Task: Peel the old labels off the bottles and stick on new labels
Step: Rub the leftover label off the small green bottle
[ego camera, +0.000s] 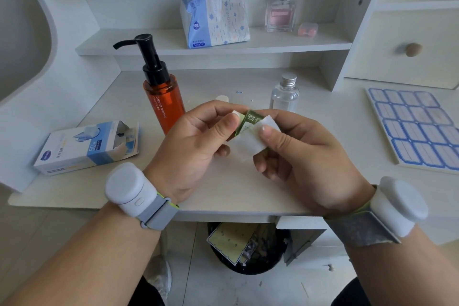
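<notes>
Over the middle of the desk, my left hand point(198, 136) pinches a small green bottle point(250, 120) with a white cap. My right hand point(298, 146) pinches a white cotton pad point(250, 144) against the bottle's green label. An orange pump bottle point(164, 99) with a black pump stands behind my left hand. A small clear bottle point(285, 93) with a silver cap stands behind my right hand. A sheet of blue-bordered blank labels point(414, 126) lies at the right of the desk.
An open blue and white box point(84, 146) lies at the left of the desk point(223, 191). On the shelf behind stand a tissue pack point(214, 16), a pink perfume bottle point(282, 8) and a small pink case point(308, 30). A black waste bin point(248, 248) sits under the desk.
</notes>
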The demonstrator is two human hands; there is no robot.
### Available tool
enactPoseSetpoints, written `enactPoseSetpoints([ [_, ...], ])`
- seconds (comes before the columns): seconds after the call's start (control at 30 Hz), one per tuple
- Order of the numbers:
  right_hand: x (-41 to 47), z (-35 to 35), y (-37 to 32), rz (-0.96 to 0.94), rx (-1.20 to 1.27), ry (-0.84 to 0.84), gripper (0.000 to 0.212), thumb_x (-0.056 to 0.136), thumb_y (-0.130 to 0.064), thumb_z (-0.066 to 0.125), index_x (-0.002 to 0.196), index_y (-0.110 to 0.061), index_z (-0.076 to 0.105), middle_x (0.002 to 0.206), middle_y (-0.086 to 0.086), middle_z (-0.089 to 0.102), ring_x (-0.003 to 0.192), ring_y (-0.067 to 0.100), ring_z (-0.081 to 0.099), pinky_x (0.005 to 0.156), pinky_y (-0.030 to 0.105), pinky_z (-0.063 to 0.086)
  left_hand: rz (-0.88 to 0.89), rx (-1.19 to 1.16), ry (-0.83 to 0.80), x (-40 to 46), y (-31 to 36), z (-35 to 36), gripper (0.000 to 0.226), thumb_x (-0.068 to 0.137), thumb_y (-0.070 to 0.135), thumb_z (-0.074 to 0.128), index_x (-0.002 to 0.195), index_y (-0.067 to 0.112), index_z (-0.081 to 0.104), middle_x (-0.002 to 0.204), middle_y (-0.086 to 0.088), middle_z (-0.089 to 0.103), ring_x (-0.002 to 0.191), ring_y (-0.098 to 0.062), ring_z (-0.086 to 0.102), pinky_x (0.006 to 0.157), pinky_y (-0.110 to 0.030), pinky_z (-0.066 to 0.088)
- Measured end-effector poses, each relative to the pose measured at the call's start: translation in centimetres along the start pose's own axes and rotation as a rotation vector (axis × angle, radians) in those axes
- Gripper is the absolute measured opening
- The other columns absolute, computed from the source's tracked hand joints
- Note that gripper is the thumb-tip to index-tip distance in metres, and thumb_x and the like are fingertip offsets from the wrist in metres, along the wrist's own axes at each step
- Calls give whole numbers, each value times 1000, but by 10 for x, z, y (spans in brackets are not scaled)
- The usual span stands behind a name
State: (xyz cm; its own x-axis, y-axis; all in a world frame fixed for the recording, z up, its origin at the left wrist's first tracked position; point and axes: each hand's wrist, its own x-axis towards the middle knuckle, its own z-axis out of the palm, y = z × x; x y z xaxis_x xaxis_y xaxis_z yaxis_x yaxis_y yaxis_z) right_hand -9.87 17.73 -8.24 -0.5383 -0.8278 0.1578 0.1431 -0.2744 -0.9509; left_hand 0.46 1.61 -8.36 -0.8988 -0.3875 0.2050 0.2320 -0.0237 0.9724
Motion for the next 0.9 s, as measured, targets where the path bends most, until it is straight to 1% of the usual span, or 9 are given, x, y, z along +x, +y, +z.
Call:
enactPoseSetpoints([
  [0.03,0,0,0,8,27,0,29,94,-17,58,116,-5,71,85,20,65,58,22,56,50,25,45,-2,11,4,0,1,0,37,85,51,78,111,25,76,117,-28,68,96,-56,59,76,-55,50],
  [0.1,0,1,-1,23,58,10,30,93,-19,57,115,-3,70,85,21,63,59,24,56,50,27,44,-10,20,-7,-1,1,1,26,89,42,70,111,31,77,113,-15,73,92,-28,65,71,-36,47],
  [0.17,0,1,-2,27,53,22,26,93,-20,57,111,-6,70,86,23,61,60,26,56,51,29,43,-8,30,-36,-2,1,0,25,91,38,67,113,34,77,109,-5,74,94,-16,65,71,-30,47],
  [0.33,0,1,0,10,-4,53,16,97,-25,56,100,-12,66,82,11,59,63,24,53,56,33,40,24,53,-87,-2,1,1,27,91,23,69,113,35,78,109,5,73,96,-9,62,78,-31,49],
  [0.43,0,2,0,6,-7,75,18,98,-26,55,97,-13,66,85,15,57,64,24,53,55,33,41,45,43,-114,-3,3,4,31,89,14,68,111,32,79,103,11,75,96,-4,67,82,-20,52],
  [0.5,0,2,0,8,-8,85,17,97,-26,56,95,-12,67,85,15,56,65,23,53,55,33,41,43,39,-123,-4,2,5,33,86,10,66,109,30,80,98,13,76,95,-4,69,82,-18,52],
  [0.6,0,1,-1,22,22,77,15,95,-23,57,96,-12,68,83,11,61,66,23,54,56,33,41,42,46,-136,-3,2,3,31,88,11,69,109,32,80,101,12,75,97,-5,68,83,-20,52],
  [0.77,0,1,0,9,18,40,14,92,-17,62,103,-14,71,86,10,65,66,25,56,58,33,46,23,30,-81,-1,-1,1,28,95,16,64,112,32,78,114,-1,74,96,-10,65,78,-29,49],
  [0.9,-1,1,0,-56,-149,36,22,88,-13,72,110,-13,70,82,9,68,65,25,61,59,31,50,11,19,-52,-1,0,2,26,87,32,69,111,33,78,95,3,73,87,-11,64,75,-28,50],
])
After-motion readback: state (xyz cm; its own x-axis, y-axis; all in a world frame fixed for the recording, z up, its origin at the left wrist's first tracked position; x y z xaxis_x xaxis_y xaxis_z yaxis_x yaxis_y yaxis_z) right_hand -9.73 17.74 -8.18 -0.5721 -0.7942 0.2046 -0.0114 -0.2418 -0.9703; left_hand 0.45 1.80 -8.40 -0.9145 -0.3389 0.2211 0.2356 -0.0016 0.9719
